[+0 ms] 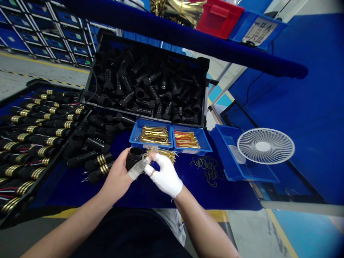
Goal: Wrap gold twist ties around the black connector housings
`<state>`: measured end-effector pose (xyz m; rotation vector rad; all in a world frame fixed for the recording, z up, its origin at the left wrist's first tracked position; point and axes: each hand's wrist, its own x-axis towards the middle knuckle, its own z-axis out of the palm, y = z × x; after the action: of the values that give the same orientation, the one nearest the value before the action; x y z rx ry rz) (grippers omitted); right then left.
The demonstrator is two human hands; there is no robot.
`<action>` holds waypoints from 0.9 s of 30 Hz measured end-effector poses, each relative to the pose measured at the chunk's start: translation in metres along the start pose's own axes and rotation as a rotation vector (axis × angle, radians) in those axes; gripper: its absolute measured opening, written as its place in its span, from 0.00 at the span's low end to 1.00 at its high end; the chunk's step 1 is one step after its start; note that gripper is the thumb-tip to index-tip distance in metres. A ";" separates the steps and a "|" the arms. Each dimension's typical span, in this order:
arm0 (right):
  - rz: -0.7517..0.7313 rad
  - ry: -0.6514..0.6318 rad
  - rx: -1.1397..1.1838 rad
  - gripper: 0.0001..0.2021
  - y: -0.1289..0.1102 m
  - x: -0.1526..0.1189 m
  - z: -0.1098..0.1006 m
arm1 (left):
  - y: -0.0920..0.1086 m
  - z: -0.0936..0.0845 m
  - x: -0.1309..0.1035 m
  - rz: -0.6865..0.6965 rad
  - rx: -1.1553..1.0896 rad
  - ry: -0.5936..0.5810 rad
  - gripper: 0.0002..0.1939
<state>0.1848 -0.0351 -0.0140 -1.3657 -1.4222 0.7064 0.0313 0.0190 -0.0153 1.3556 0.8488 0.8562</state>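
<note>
My left hand (pixel 118 176) is wrapped round a black ribbed sleeve (pixel 135 154) with its round opening facing up. Grey tape covers my left thumb. My right hand (pixel 166 176), in a white glove with bare fingertips, is pinched against the tip of that thumb, beside the sleeve. Whatever sits in this pinch is too small to make out. Just behind my right fingers lies a loose pile of thin gold strips (pixel 168 154). Two finished-looking black parts with gold bands (pixel 100 162) lie to the left of my left hand.
Behind the hands stand a blue tray of gold strips (pixel 131 138) and a blue tray of red-and-gold strips (pixel 206 145). A large black crate (pixel 206 68) holds many ribbed sleeves. Banded parts fill the left tray (pixel 29 191). Black rings (pixel 211 168) and a white fan grille (pixel 282 147) are right.
</note>
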 end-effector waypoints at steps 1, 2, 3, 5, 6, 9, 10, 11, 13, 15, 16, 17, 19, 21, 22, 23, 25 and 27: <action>0.009 0.000 0.026 0.06 0.002 -0.001 0.000 | -0.001 0.000 0.001 0.020 0.034 -0.008 0.22; 0.018 0.006 0.046 0.06 0.004 -0.002 -0.001 | -0.002 0.000 0.001 0.021 0.031 -0.014 0.22; 0.023 0.017 0.058 0.06 0.005 -0.003 -0.001 | -0.004 0.001 0.001 0.008 0.002 -0.020 0.21; 0.023 0.042 0.054 0.06 0.007 -0.005 0.000 | -0.008 0.003 0.000 -0.039 -0.099 -0.021 0.22; 0.019 0.049 0.044 0.06 0.007 -0.006 0.000 | -0.010 0.004 -0.001 -0.065 -0.152 -0.019 0.23; -0.033 0.069 0.017 0.05 0.010 -0.008 -0.004 | -0.008 0.005 -0.002 -0.131 -0.298 0.021 0.23; -0.049 0.101 0.025 0.05 0.012 -0.008 -0.007 | -0.004 0.004 -0.002 -0.161 -0.349 0.029 0.22; -0.043 0.153 0.052 0.07 0.015 -0.008 -0.011 | 0.000 0.003 -0.002 -0.198 -0.404 0.030 0.22; 0.047 0.293 0.166 0.12 0.022 -0.008 -0.019 | 0.008 -0.002 0.000 -0.287 -0.512 0.013 0.22; 0.175 0.425 0.268 0.14 0.028 -0.008 -0.027 | 0.012 -0.006 0.002 -0.388 -0.592 -0.019 0.24; 0.206 0.462 0.274 0.13 0.029 -0.009 -0.030 | 0.012 -0.008 0.002 -0.433 -0.621 -0.035 0.25; 0.198 0.468 0.248 0.11 0.029 -0.010 -0.032 | 0.011 -0.009 0.002 -0.472 -0.640 -0.054 0.26; 0.078 0.365 0.159 0.09 0.024 -0.013 -0.032 | 0.003 -0.007 0.001 -0.524 -0.644 -0.106 0.25; -0.101 0.156 0.101 0.09 0.015 -0.017 -0.030 | -0.007 -0.003 -0.002 -0.567 -0.622 -0.192 0.22; -0.185 0.063 0.095 0.09 0.011 -0.019 -0.028 | -0.012 -0.001 -0.004 -0.602 -0.612 -0.259 0.22; -0.250 -0.001 0.091 0.09 0.008 -0.020 -0.026 | -0.016 0.002 -0.006 -0.648 -0.610 -0.336 0.22; -0.305 -0.032 0.078 0.06 0.005 -0.024 -0.022 | -0.021 0.005 -0.010 -0.754 -0.639 -0.471 0.24; -0.297 -0.017 0.066 0.05 0.008 -0.029 -0.020 | -0.024 0.004 -0.013 -0.835 -0.682 -0.527 0.25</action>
<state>0.2022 -0.0654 -0.0217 -1.0706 -1.5604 0.5656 0.0298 0.0047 -0.0391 0.4816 0.5380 0.0758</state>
